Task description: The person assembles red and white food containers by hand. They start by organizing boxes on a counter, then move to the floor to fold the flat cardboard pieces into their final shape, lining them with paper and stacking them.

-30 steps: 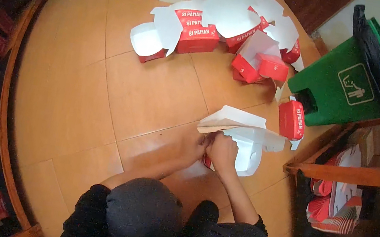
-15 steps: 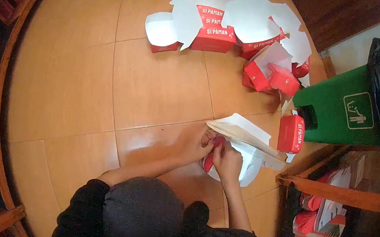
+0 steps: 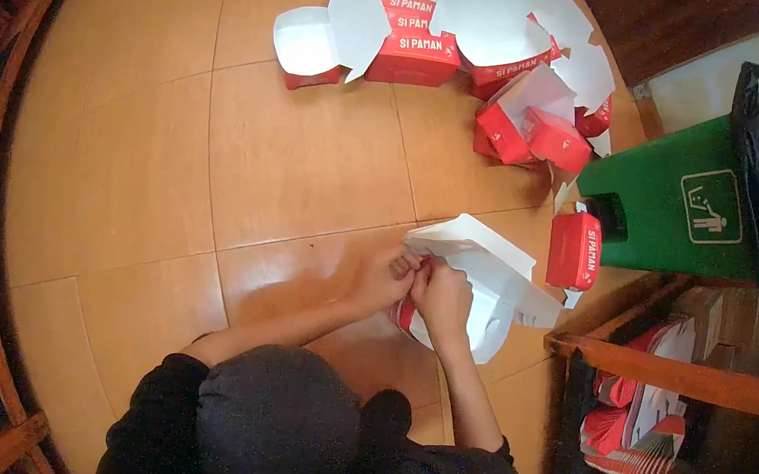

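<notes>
A partly folded cardboard food box (image 3: 491, 309), white inside and red outside, is on the tiled floor in front of me. Its far panel stands up at a slant, and the right side lies spread. At the box's left wall, my left hand (image 3: 388, 276) pinches the cardboard with bent fingers. Right beside it, my right hand (image 3: 443, 297) is closed on the same edge, its knuckles upward. The fingertips of both hands nearly meet, and the folded corner between them is mostly hidden. A strip of red cardboard shows below the hands.
Stacked red boxes (image 3: 415, 59) with open white lids stand farther off, with a tumbled red box (image 3: 556, 140) at their right. A small red box (image 3: 575, 251) sits against the green bin (image 3: 655, 199). Wooden shelves (image 3: 680, 376) holding flat cartons stand at right; another rack (image 3: 0, 130) lines the left.
Both hands have moved slightly up along the box's left edge and are closer together. The box's raised panel has tipped back, so more of the white inside shows. The whole view has shifted a little.
</notes>
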The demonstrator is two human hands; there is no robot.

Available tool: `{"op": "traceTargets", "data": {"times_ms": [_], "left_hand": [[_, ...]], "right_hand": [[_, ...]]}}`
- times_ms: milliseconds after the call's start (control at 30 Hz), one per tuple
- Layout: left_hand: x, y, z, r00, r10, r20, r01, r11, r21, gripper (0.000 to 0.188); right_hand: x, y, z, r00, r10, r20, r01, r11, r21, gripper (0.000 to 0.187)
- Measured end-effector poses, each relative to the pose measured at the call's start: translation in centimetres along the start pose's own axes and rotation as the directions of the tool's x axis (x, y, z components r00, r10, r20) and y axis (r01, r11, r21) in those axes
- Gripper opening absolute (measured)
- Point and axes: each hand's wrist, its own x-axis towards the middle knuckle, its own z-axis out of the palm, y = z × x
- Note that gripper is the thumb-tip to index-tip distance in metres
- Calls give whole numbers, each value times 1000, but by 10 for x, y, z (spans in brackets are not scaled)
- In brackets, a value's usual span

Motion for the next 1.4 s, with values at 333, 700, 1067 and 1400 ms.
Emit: {"op": "traceTargets", "data": {"times_ms": [333,700,1067,1400], "left_hand": [[-14,25,8,997,66,43,-69,995,79,26],[6,59,23,973,162,165,-209,922,325,34],[11,55,17,951,84,298,-195,910,365,34],[19,76,12,884,93,458,-347,788,509,35]], "right_hand": [[-24,35,-11,996,74,-50,-52,933,356,36],[-47,132,-11,847,474,-241,-465,880,98,28],[-52,164,-22,908,394,-140,-337,888,312,25],[27,336,-36,668,738,97,-259,108,960,64]]}}
